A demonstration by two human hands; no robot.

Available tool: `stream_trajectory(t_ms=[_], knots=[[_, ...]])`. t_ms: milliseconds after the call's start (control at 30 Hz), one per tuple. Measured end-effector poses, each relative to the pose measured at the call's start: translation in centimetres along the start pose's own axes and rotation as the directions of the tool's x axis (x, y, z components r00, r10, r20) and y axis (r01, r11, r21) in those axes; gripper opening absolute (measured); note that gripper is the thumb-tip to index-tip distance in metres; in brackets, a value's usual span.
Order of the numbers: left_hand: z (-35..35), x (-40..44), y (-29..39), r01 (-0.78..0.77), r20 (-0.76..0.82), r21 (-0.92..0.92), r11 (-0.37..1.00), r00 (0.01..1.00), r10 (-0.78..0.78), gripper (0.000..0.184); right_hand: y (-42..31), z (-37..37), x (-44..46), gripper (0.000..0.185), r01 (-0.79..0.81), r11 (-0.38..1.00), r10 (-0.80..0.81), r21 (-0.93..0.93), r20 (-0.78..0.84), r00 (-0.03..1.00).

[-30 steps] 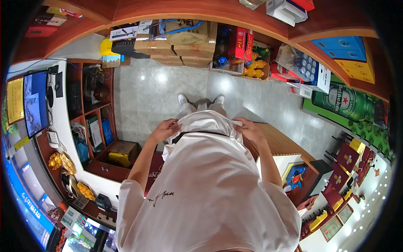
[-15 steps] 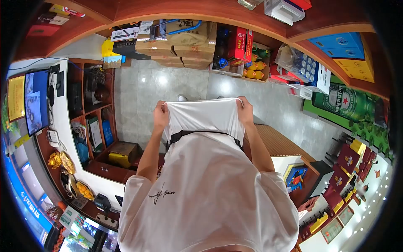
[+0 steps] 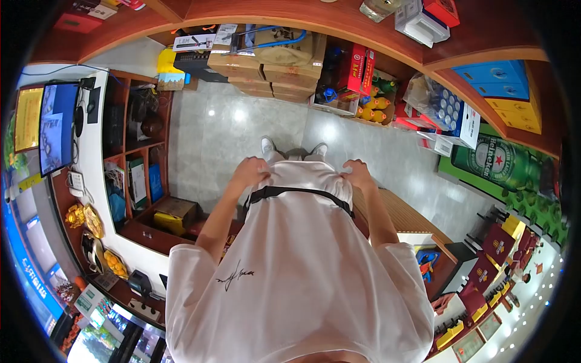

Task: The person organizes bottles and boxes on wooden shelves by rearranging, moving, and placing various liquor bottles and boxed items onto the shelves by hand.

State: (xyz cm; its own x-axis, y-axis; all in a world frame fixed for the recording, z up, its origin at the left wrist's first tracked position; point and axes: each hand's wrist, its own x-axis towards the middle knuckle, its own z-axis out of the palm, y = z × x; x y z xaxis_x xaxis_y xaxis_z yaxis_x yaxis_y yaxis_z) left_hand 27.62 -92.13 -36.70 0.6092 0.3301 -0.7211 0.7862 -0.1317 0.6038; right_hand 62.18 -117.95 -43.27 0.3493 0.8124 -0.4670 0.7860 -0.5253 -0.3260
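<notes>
Where the white shirt (image 3: 318,266) reaches the waist: white cloth (image 3: 305,173) lies in soft folds just past a black band (image 3: 299,190), at the front of the body.
Left hand (image 3: 249,172): at the cloth's left end, fingers bent inward, the back of the hand upward, fingertips close against the fabric.
Right hand (image 3: 358,173): at the cloth's right end, fingers likewise bent inward beside the fabric.
Grip: the fingertips are small and partly covered, so I cannot tell whether either hand pinches the cloth or merely touches it; the hands stand well apart, about level, the cloth between them.
Black script (image 3: 236,276): handwriting-style lettering on the left of the shirt's chest.
Pale shoes (image 3: 267,144): a pair seen beyond the cloth, toes pointing forward, on grey floor tiles (image 3: 221,130).
Cardboard boxes (image 3: 281,78): stacked ahead, near the overhead wooden shelf (image 3: 290,15).
Drinks: orange bottles (image 3: 375,110) right of the boxes, near a red carton (image 3: 354,69); silver-topped cans (image 3: 448,110) farther right.
Green panel (image 3: 496,160): printed "Heineken", at the far right.
Wooden cabinet (image 3: 126,130): to the left, with open compartments.
Monitor (image 3: 59,130): lit, left of the cabinet, beside a yellow plaque (image 3: 28,119).
</notes>
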Motion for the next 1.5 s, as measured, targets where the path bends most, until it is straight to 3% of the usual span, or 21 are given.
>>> stream_trajectory(t_ms=[33, 100, 133, 200, 300, 500, 600, 700, 767, 833, 900, 1000, 1100, 1133, 1167, 1233, 1300, 1333, 1367, 1400, 1500], knots=[[-1.3, -2.0, 2.6, 0.019, 0.119, -0.176, 0.984, 0.993, 0.002, 0.021, -2.3, -2.9, -1.1, 0.038, -0.068, 0.985, 0.052, 0.157, 0.105, 0.993], [-0.6, -4.5, 1.8, -0.120, 0.033, -0.251, 0.961, 0.991, 0.132, 0.018, -5.5, -7.9, -2.9, 0.040, -0.239, 0.872, 0.095, 0.428, 0.330, 0.939], [-0.5, -5.4, 1.4, -0.187, -0.018, -0.283, 0.941, 0.982, 0.190, 0.017, -5.9, -9.1, -3.9, 0.039, -0.201, 0.813, -0.012, 0.547, 0.360, 0.933], [-1.4, -7.0, 2.0, -0.010, 0.116, -0.385, 0.923, 0.992, 0.058, 0.019, -6.7, -10.3, -6.0, 0.038, -0.152, 0.630, -0.230, 0.762, 0.370, 0.900], [-1.8, -7.5, 2.1, 0.113, 0.212, -0.428, 0.897, 0.977, -0.022, 0.023, -9.5, -13.0, -8.1, 0.038, -0.031, 0.758, -0.179, 0.652, 0.254, 0.951], [-2.6, -6.3, 2.9, 0.130, 0.317, -0.305, 0.943, 0.948, -0.028, 0.020, -10.4, -11.7, -6.0, 0.033, -0.111, 0.828, -0.186, 0.550, 0.457, 0.870], [-1.1, -6.1, 1.7, -0.077, 0.242, -0.306, 0.949, 0.958, 0.155, 0.012, -11.0, -12.8, -6.2, 0.033, 0.069, 0.892, -0.288, 0.446, 0.445, 0.848], [-1.9, -7.6, 3.7, -0.217, 0.223, -0.214, 0.952, 0.938, 0.264, 0.012, -10.4, -14.0, -6.8, 0.031, 0.060, 0.912, -0.283, 0.407, 0.516, 0.809], [-1.8, -7.7, 3.8, -0.227, 0.276, -0.314, 0.922, 0.907, 0.317, 0.019, -9.3, -14.5, -9.0, 0.030, -0.046, 0.837, -0.239, 0.545, 0.441, 0.865], [-3.9, -9.8, 7.5, -0.143, 0.374, -0.325, 0.935, 0.888, 0.266, 0.016, -8.8, -13.9, -10.4, 0.030, -0.161, 0.708, -0.201, 0.688, 0.414, 0.888], [-3.0, -9.0, 4.3, -0.117, 0.420, -0.355, 0.928, 0.867, 0.269, 0.010, -8.7, -12.9, -10.2, 0.031, -0.289, 0.534, -0.187, 0.795, 0.444, 0.876], [-2.0, -11.2, -0.7, -0.137, 0.247, -0.505, 0.852, 0.923, 0.295, 0.012, -14.5, -16.0, -6.4, 0.039, -0.200, 0.738, -0.269, 0.645, 0.552, 0.789], [-2.0, -15.0, -0.4, 0.303, 0.315, -0.706, 0.640, 0.944, -0.099, 0.019, -13.8, -14.6, -4.5, 0.047, -0.196, 0.803, -0.315, 0.564, 0.679, 0.663], [-2.1, -14.7, -0.2, 0.305, 0.323, -0.720, 0.623, 0.942, -0.089, 0.018, -13.7, -15.7, -5.2, 0.047, -0.221, 0.817, -0.280, 0.532, 0.703, 0.654], [-2.0, -13.5, 0.6, 0.141, 0.243, -0.662, 0.736, 0.969, 0.033, 0.019, -13.3, -16.2, -6.0, 0.047, -0.248, 0.832, -0.244, 0.497, 0.728, 0.641], [-1.9, -10.9, 2.3, -0.205, 0.117, -0.480, 0.853, 0.949, 0.294, 0.021, -10.7, -14.0, -8.4, 0.042, -0.439, 0.625, -0.184, 0.645, 0.668, 0.721], [-2.1, -9.6, 1.6, -0.144, 0.205, -0.456, 0.878, 0.943, 0.261, 0.020, -9.0, -12.2, -9.8, 0.040, -0.529, 0.345, -0.164, 0.775, 0.605, 0.779], [-3.4, -10.6, 2.9, -0.121, 0.229, -0.459, 0.880, 0.941, 0.249, 0.019, -10.4, -12.9, -10.0, 0.039, -0.486, 0.494, 0.039, 0.721, 0.540, 0.841], [-4.5, -11.1, 3.7, -0.099, 0.254, -0.457, 0.884, 0.938, 0.236, 0.018, -11.2, -14.6, -9.3, 0.037, -0.369, 0.542, -0.141, 0.755, 0.515, 0.846], [-5.0, -11.6, 3.5, -0.227, 0.246, -0.388, 0.893, 0.909, 0.338, 0.019, -11.3, -14.6, -8.3, 0.036, -0.311, 0.672, -0.150, 0.673, 0.534, 0.832], [-5.5, -13.2, 4.7, -0.216, 0.265, -0.348, 0.912, 0.911, 0.317, 0.030, -12.1, -15.1, -7.4, 0.035, -0.167, 0.848, -0.143, 0.503, 0.521, 0.841]])
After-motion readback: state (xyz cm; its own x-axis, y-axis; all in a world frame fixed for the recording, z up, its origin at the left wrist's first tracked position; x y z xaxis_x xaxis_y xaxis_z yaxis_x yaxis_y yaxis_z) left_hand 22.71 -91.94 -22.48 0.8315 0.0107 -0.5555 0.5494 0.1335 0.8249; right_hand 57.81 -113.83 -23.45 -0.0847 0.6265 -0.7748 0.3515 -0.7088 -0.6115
